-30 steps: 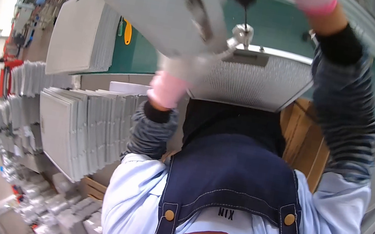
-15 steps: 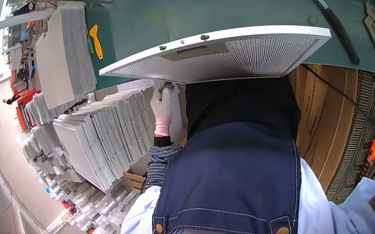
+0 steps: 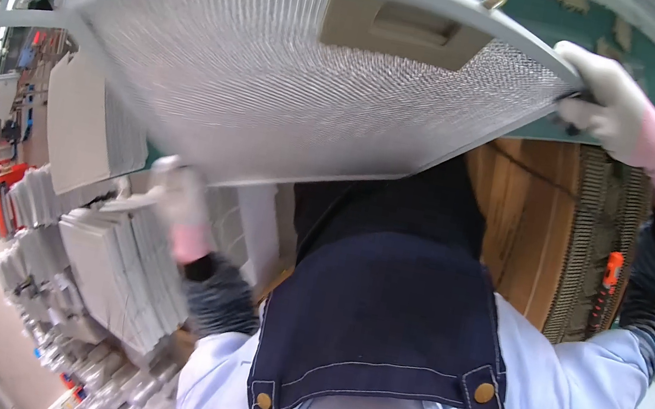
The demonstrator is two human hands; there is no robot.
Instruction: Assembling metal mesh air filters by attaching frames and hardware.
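A metal mesh filter panel (image 3: pixel 277 91) with a pale frame and a beige recessed latch (image 3: pixel 411 31) is raised and tilted before me, slightly blurred. My right hand (image 3: pixel 612 106), in a white glove with a pink cuff, grips its right corner, thumb and fingers closed around the frame. At the panel's lower left corner is my left hand (image 3: pixel 181 201), gloved alike. Motion smears its fingers, so whether it touches the frame is unclear.
The green worktable (image 3: pixel 543 24) lies behind the panel. Stacked pale panels (image 3: pixel 78 126) stand left, with more upright panels (image 3: pixel 124 265) below. Cardboard (image 3: pixel 524 230) leans under the table at right, near an orange-handled tool (image 3: pixel 614 271).
The filter panel has risen from the table's front edge toward me, its mesh face now showing more fully. My right hand has come into view on its corner; my left hand moved left.
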